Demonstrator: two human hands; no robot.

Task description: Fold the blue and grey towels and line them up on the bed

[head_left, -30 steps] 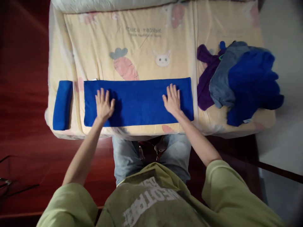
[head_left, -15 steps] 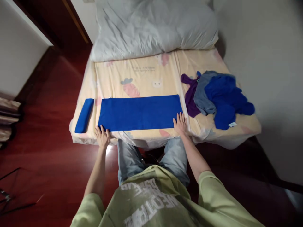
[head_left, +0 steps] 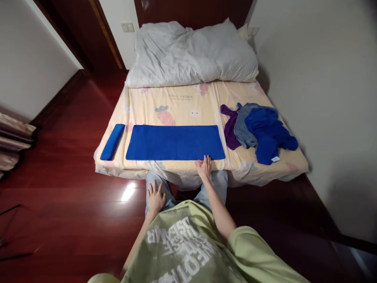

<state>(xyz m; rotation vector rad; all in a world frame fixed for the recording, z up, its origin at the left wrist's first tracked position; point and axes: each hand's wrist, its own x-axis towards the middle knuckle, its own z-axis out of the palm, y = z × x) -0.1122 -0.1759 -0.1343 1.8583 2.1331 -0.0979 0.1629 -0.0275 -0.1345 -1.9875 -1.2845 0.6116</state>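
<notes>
The right hand [head_left: 204, 168] lies empty with its fingers loosely spread, fingertips reaching the near edge of a flat blue cloth [head_left: 175, 142], right of that edge's middle; whether they press on it, I cannot tell. The left hand [head_left: 156, 198], also spread and empty, rests on the left leg of the jeans [head_left: 218, 188]. The cloth lies as a long, smooth strip along the near side of the bed [head_left: 203, 103]. Just left of it is a narrow blue bundle [head_left: 112, 142]; to its right sits a rumpled heap of purple cloth [head_left: 231, 135], grey cloth [head_left: 246, 127] and darker blue cloth [head_left: 266, 135]. A bulky pale quilt [head_left: 191, 57] covers the bed's far end.
</notes>
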